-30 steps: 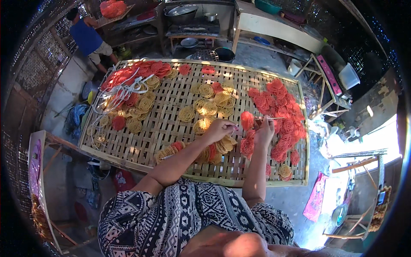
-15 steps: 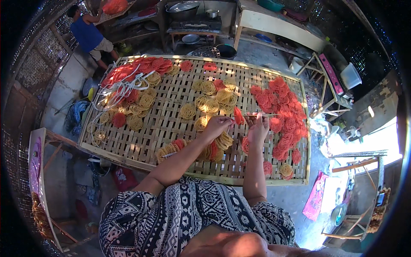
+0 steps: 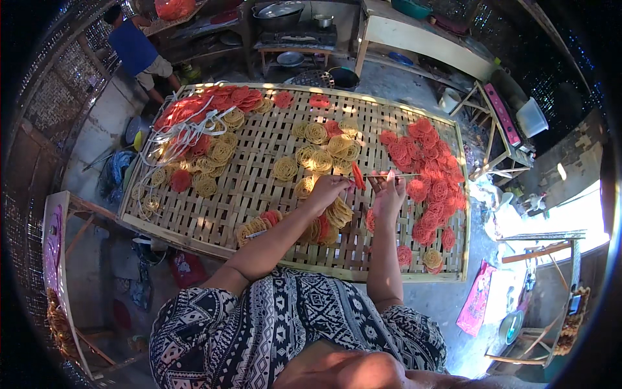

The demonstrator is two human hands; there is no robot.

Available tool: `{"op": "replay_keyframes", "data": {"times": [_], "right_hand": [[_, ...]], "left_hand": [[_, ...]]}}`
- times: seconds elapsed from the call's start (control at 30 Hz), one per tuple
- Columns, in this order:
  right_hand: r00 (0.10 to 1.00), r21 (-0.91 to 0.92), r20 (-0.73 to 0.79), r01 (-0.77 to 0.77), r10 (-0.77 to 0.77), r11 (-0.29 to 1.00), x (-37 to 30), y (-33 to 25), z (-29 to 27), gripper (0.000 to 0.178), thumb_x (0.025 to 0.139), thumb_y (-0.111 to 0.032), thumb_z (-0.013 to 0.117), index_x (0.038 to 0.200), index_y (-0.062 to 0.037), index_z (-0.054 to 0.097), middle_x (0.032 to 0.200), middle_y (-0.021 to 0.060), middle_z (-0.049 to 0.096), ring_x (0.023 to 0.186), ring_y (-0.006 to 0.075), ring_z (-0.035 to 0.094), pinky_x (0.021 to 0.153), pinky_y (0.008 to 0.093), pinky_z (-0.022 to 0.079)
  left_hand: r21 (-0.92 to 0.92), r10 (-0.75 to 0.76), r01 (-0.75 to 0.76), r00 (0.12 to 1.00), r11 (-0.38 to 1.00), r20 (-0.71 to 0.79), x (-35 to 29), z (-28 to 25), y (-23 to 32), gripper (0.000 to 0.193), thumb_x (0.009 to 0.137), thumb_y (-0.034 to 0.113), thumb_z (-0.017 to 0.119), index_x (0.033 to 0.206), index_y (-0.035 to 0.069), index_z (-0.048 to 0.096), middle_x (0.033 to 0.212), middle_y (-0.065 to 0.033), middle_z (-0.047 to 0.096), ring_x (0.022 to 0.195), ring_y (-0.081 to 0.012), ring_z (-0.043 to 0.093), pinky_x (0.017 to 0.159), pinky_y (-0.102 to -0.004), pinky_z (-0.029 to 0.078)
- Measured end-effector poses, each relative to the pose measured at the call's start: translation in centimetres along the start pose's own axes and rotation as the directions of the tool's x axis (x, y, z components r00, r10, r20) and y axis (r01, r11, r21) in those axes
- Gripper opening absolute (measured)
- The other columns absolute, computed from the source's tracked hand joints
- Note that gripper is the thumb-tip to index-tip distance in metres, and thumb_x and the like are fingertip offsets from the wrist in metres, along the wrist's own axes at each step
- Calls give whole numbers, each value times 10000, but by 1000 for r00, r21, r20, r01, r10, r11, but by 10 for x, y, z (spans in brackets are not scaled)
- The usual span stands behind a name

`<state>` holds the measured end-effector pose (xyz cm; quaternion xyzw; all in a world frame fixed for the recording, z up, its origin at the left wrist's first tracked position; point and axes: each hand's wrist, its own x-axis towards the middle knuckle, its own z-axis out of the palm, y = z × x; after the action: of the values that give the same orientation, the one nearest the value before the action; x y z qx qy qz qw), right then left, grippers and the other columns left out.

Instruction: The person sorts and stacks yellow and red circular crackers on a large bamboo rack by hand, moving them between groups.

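At the frame's centre, above the woven bamboo rack [image 3: 259, 194], the left hand [image 3: 329, 188] and right hand [image 3: 389, 194] had drawn together since a second earlier, fingers pinching a thin stick [image 3: 389, 175] now threaded through a red coiled cracker [image 3: 358, 176].

A flat pink-red packet [image 3: 477, 305] lies on the floor to the right of the bamboo surface [image 3: 194, 233]. A smaller red bag [image 3: 188, 269] (print too blurred to make out) sits below the near left edge.
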<state>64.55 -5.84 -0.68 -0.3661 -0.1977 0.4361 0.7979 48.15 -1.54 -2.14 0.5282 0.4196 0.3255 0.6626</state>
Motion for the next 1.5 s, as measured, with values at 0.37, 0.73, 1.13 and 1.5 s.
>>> {"op": "replay_keyframes", "data": {"times": [0.37,0.73,1.13,1.5], "right_hand": [[1000,-15,7,9,-9,1000,1,4,-2,133,974,-163,512,999,-45,456,895,88,571,854,260,647,760,427,578],[1000,-36,18,20,-19,999,3,8,-6,181,966,-184,529,1015,-30,447,880,92,575,855,270,649,754,419,578],[999,-58,11,34,-33,998,-1,5,1,174,966,-173,524,1013,-26,443,867,107,588,834,262,651,730,415,578],[999,-59,22,41,-40,997,0,7,0,160,967,-171,523,1000,-30,456,856,85,574,831,256,652,736,412,581]], "left_hand": [[-63,15,-17,999,998,-40,-8,4,7,231,890,164,610,969,-33,701,885,-45,691,802,-79,585,764,-242,446],[-197,-40,34,999,980,-23,-4,3,0,214,883,138,597,966,-29,700,880,-47,688,798,-100,598,763,-246,449],[-215,-52,42,998,976,-41,-3,2,-2,218,870,138,608,965,-33,704,871,-63,697,775,-100,604,720,-244,455],[-170,-57,45,996,985,-67,-4,3,-3,217,874,147,618,966,-30,702,837,-35,689,759,-83,584,719,-239,443]]}}
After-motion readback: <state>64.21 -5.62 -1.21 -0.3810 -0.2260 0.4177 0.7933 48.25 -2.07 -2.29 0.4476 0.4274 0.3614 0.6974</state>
